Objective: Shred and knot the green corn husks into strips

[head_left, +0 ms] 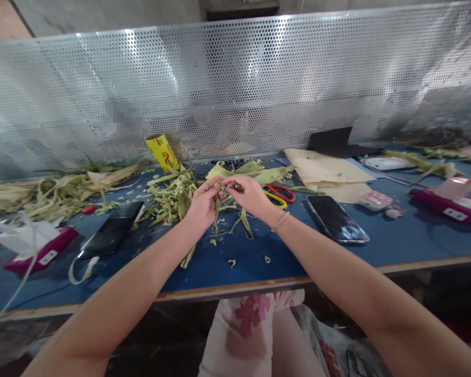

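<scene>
My left hand and my right hand meet over the middle of the blue table, fingertips pinched together. Between them is a narrow strip of green corn husk, its upper part mostly hidden by the fingers. Just left of my left hand lies a heap of small, twisted husk pieces. Behind both hands, broad pale-green husk leaves are spread out. Scissors with red and yellow handles rest beside my right hand, partly covered by it. Loose husk scraps lie beneath the hands.
A yellow tube leans near the perforated metal screen at the back. Phones lie on both sides, a black one left and another right. Brown paper, purple-based items and more husks occupy the sides.
</scene>
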`<state>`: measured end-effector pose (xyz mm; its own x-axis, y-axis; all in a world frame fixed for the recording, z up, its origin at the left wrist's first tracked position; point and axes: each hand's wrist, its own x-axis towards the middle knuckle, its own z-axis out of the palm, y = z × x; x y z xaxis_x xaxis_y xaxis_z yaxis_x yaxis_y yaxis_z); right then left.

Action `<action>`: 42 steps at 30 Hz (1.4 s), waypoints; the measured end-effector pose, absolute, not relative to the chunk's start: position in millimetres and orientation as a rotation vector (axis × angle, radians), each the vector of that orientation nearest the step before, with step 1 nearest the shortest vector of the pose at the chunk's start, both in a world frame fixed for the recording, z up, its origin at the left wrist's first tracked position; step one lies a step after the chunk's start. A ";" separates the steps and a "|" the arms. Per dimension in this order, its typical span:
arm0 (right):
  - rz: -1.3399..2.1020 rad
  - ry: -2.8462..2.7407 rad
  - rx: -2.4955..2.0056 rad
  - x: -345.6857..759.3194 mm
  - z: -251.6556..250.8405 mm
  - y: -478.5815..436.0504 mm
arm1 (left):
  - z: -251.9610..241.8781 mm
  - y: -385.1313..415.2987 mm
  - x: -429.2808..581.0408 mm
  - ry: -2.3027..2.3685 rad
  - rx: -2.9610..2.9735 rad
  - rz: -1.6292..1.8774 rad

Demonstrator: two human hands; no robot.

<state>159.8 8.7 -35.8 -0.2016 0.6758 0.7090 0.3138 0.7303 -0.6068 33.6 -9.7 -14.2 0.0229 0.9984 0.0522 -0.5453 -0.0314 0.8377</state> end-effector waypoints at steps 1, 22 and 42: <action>0.394 -1.796 -0.770 160.0 -36.3 9.3 | -14.2 -9.9 33.7 0.727 0.817 1.427; 0.234 -1.818 -0.752 164.6 -26.7 2.2 | -16.1 -7.1 30.9 0.732 0.876 1.423; 0.305 -1.904 -0.722 170.5 -26.2 8.2 | -14.8 -8.7 29.3 0.668 0.993 1.394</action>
